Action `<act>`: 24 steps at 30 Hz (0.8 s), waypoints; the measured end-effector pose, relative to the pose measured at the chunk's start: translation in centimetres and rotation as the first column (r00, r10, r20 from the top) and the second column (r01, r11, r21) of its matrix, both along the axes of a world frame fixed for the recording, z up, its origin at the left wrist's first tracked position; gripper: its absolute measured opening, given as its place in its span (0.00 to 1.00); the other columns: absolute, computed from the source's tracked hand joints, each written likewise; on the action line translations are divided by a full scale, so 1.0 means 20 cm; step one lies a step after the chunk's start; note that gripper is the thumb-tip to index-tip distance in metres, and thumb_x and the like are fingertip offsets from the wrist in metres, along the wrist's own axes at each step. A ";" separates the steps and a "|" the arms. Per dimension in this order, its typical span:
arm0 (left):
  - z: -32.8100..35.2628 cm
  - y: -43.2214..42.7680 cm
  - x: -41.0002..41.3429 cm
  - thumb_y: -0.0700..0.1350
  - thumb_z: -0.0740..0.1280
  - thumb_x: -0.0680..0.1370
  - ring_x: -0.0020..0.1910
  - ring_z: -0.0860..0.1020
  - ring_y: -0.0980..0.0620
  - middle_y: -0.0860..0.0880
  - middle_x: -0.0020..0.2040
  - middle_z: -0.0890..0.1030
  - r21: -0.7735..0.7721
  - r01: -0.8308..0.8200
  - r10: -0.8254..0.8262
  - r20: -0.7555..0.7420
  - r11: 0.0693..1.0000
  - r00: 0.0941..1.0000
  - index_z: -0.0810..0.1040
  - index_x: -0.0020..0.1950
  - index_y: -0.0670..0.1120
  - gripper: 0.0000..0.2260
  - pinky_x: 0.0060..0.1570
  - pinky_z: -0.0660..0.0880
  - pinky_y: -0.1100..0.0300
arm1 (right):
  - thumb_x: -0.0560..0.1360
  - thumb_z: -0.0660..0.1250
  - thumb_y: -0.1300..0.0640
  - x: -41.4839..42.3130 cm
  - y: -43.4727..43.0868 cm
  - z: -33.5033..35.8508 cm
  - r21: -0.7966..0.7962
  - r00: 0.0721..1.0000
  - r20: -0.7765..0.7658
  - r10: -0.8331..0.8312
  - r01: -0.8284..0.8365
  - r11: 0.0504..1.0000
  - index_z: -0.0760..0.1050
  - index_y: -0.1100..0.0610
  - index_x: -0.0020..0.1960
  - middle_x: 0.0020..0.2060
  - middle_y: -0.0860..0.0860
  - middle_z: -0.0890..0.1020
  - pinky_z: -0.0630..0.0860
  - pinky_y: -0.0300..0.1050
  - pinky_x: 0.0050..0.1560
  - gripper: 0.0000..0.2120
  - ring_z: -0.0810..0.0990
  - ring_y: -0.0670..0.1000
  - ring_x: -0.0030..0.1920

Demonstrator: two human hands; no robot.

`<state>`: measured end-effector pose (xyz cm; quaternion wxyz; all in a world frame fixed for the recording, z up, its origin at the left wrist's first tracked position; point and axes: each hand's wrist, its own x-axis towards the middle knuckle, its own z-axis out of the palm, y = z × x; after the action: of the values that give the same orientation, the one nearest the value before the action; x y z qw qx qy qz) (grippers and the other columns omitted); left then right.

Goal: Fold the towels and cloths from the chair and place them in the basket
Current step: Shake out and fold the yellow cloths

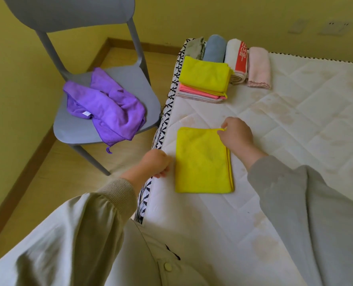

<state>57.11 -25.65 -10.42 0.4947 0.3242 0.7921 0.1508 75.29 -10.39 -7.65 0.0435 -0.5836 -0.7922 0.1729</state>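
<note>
On the far left I see the grey chair point(109, 96), and on its seat one crumpled purple towel point(103, 108) not yet folded, so the task is well along but not finished. Next comes my left hand point(156, 163), loosely curled at the left edge of the bed point(295, 120), just beside the yellow cloth point(202, 162) and gripping nothing that I can see. That cloth lies folded flat near the bed's left edge. My right hand point(235, 134) is at its far right corner, fingers closed in a pinch on the small hanging loop there. Further back, near the bed's far left corner, sits a stack with another yellow cloth point(204, 76) on top of a pink cloth point(200, 93), and behind them a row of rolled towels: grey-green, blue, white with a red band, then pink point(259, 68). No basket is in view. For this step I judge the loop should be tucked in or laid flat, the edges squared with a light press of the left palm, and the fold kept aligned before lifting. The cloth looks soft and thin, so I would lift it from underneath with both hands, lest the layers slide apart.
</note>
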 end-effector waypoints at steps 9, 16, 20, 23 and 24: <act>-0.01 0.13 0.10 0.35 0.62 0.79 0.21 0.79 0.52 0.44 0.40 0.72 -0.103 -0.626 0.578 0.522 0.773 0.627 0.69 0.51 0.39 0.03 0.15 0.61 0.70 | 0.75 0.70 0.53 0.20 -0.07 -0.15 -0.729 0.785 -0.164 -0.598 0.312 0.609 0.72 0.64 0.43 0.32 0.59 0.75 0.65 0.34 0.18 0.14 0.74 0.48 0.18; 0.00 0.21 0.17 0.32 0.60 0.79 0.23 0.80 0.49 0.37 0.68 0.68 -0.171 -0.631 0.581 0.617 0.757 0.530 0.61 0.70 0.38 0.19 0.19 0.72 0.67 | 0.75 0.67 0.65 0.17 -0.04 -0.12 -0.912 0.720 -0.162 -0.675 0.152 0.380 0.71 0.60 0.42 0.39 0.54 0.73 0.69 0.31 0.18 0.06 0.76 0.43 0.19; -0.04 0.18 0.16 0.33 0.61 0.80 0.25 0.81 0.47 0.33 0.63 0.74 -0.195 -0.623 0.586 0.625 0.757 0.516 0.61 0.71 0.36 0.20 0.25 0.78 0.61 | 0.77 0.63 0.70 0.16 -0.04 -0.15 -0.947 0.688 -0.140 -0.712 0.118 0.300 0.70 0.62 0.43 0.36 0.56 0.77 0.70 0.31 0.19 0.06 0.78 0.45 0.20; -0.05 0.16 0.15 0.34 0.60 0.80 0.26 0.82 0.48 0.34 0.59 0.77 -0.197 -0.618 0.579 0.635 0.761 0.511 0.62 0.69 0.37 0.18 0.27 0.79 0.59 | 0.77 0.61 0.70 0.17 -0.03 -0.18 -0.941 0.641 -0.171 -0.749 0.118 0.316 0.70 0.63 0.41 0.21 0.54 0.78 0.69 0.31 0.18 0.07 0.76 0.44 0.18; -0.05 0.17 0.15 0.34 0.60 0.81 0.26 0.82 0.48 0.35 0.55 0.78 -0.190 -0.618 0.576 0.634 0.763 0.516 0.63 0.69 0.37 0.17 0.28 0.79 0.59 | 0.77 0.61 0.70 0.17 -0.03 -0.19 -0.933 0.625 -0.191 -0.757 0.124 0.338 0.70 0.63 0.40 0.18 0.53 0.76 0.68 0.30 0.17 0.08 0.75 0.43 0.18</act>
<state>60.17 -22.33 -11.40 0.6483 -0.0279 0.6217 0.4387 78.65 -10.99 -11.45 0.0469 -0.6376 -0.3264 0.6962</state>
